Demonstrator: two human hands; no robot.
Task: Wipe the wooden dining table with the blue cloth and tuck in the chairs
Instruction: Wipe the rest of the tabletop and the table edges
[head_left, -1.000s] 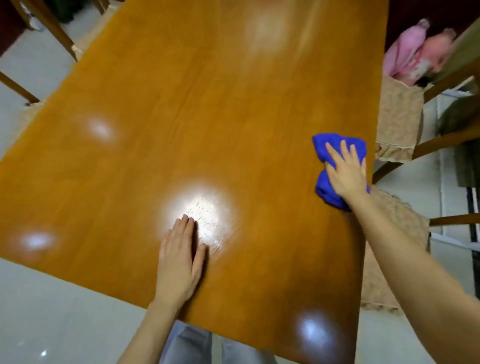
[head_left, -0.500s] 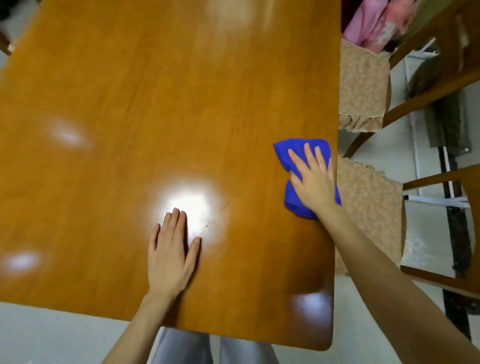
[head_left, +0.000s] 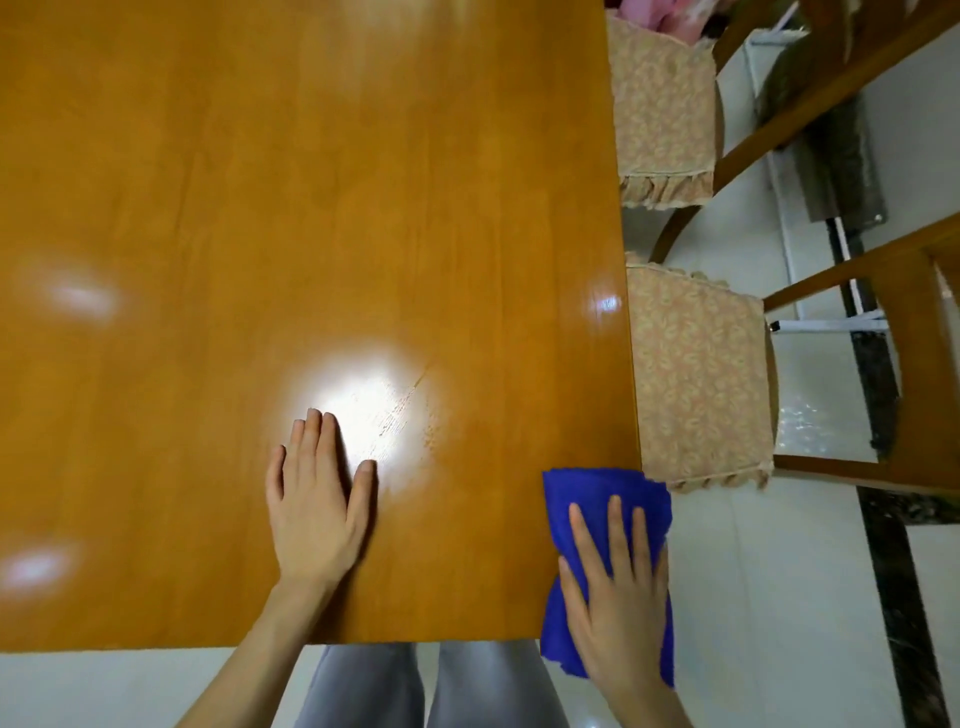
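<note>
- Cloth (head_left: 587, 493) lies under my flat right hand (head_left: 615, 587) at the table's (head_left: 311, 182) near right corner, lengthwise along its right edge.
- Left hand (head_left: 314, 514) rests flat, empty, well apart leftward.

the left hand (head_left: 317, 506) lies flat, palm down, just left of the lower middle of the frame. its four fingers (head_left: 314, 441) are straight and held close together, pointing toward the top of the frame. the thumb (head_left: 363, 488) stands off to the right. its bare forearm (head_left: 244, 660) runs down and to the left, out through the bottom edge. the right hand (head_left: 615, 587) sits in the lower right, also palm down and flat, with fingers straight, slightly spread and pointing up the frame. only its wrist (head_left: 641, 680) and a short piece of arm show above the bottom edge. the two hands are well apart, the right one lower in the frame.
</note>
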